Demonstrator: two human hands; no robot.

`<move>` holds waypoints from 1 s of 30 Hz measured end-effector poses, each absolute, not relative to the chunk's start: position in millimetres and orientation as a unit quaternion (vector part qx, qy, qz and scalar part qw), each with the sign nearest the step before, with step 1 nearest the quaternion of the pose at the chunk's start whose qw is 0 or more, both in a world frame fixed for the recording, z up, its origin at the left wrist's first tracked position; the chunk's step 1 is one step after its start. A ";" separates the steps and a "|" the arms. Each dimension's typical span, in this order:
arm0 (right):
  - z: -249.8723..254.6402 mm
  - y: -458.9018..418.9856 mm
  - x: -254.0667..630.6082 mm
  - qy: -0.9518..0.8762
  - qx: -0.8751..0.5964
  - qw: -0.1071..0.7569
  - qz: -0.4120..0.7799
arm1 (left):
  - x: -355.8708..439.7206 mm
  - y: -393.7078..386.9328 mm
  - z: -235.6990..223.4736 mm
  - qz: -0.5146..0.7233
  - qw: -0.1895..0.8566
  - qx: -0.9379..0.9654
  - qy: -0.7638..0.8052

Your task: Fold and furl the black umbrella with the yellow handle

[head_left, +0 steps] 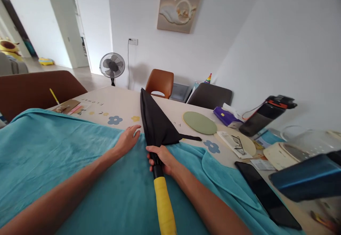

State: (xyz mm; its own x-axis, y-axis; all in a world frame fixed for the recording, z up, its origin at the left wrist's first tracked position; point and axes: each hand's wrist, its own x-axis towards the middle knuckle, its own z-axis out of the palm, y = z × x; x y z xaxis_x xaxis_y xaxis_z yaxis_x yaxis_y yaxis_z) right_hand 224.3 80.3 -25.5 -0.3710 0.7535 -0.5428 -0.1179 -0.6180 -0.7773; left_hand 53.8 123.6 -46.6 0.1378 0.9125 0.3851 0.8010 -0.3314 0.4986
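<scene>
A black folded umbrella [157, 121] with a yellow wrapped handle [164, 206] lies lengthwise over the table, its handle toward me. My right hand [162, 158] is wrapped around the shaft, where the black cloth gathers just above the handle. To the left of the cloth, my left hand [129, 138] is held with its fingers apart, near the umbrella and with nothing in it. A loose flap of the cloth spreads to the right and ends in a thin black strap [191, 137]. Under both arms is a teal blanket [106, 192].
On the right are a green oval mat [199, 123], a purple tissue pack [225, 116], eyeglasses [238, 145], a black bottle [262, 116], a dark phone [266, 194] and a blue bottle [306, 176]. Chairs [160, 82] and a fan [112, 65] stand beyond the table.
</scene>
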 end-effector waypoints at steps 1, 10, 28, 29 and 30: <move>-26.2 80.8 224.7 -0.329 -0.479 0.286 0.762 | 59.4 125.5 -37.9 0.333 0.080 0.751 0.564; -28.1 80.7 230.1 -0.321 -0.439 0.301 0.783 | 170.1 186.7 1.0 0.137 0.025 0.922 0.362; -32.9 85.4 232.2 -0.277 -0.423 0.303 0.808 | 111.3 172.6 47.9 0.408 0.205 0.783 0.422; -31.9 85.3 232.2 -0.274 -0.426 0.302 0.808 | 97.9 167.4 47.8 0.440 0.234 0.752 0.432; -30.7 85.0 232.1 -0.271 -0.428 0.301 0.808 | 84.7 162.6 45.8 0.471 0.256 0.720 0.441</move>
State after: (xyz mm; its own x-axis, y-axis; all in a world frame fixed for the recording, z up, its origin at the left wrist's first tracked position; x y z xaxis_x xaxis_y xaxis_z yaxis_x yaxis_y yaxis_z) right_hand 232.1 85.0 -30.7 -0.4525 0.7180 -0.5289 -0.2533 -0.6722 -0.6957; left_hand 84.7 162.6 45.8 0.1673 0.8759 0.4526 0.3922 -0.4803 0.7845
